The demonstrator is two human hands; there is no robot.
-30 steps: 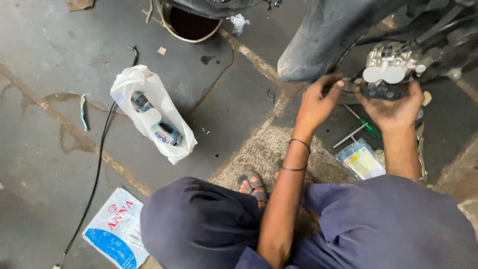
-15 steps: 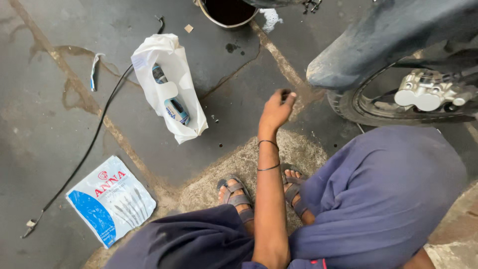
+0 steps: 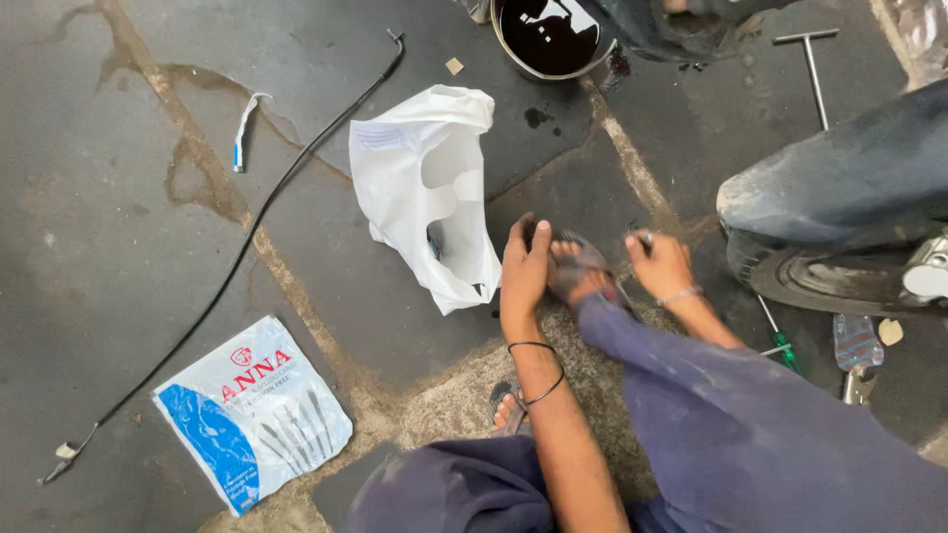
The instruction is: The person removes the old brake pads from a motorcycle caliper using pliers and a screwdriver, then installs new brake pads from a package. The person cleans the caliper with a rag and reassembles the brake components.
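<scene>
Person squats beside the scooter's tyre [image 3: 839, 281]. Left hand [image 3: 523, 266] lies flat, fingers extended, on the floor and the sandalled foot [image 3: 578, 268], gripping nothing. Right hand [image 3: 660, 265] is curled near a small dark part, just left of the tyre; can't tell if it's pinched. Brake caliper [image 3: 928, 276] hangs off at the tyre's right. White plastic bag [image 3: 430, 192], crumpled, farther left, untouched. Judging: reassembly not started.

White plastic bag [image 3: 427, 188] lies crumpled mid-floor — flat white-and-blue printed packet [image 3: 253, 408] lower left, well apart.
</scene>
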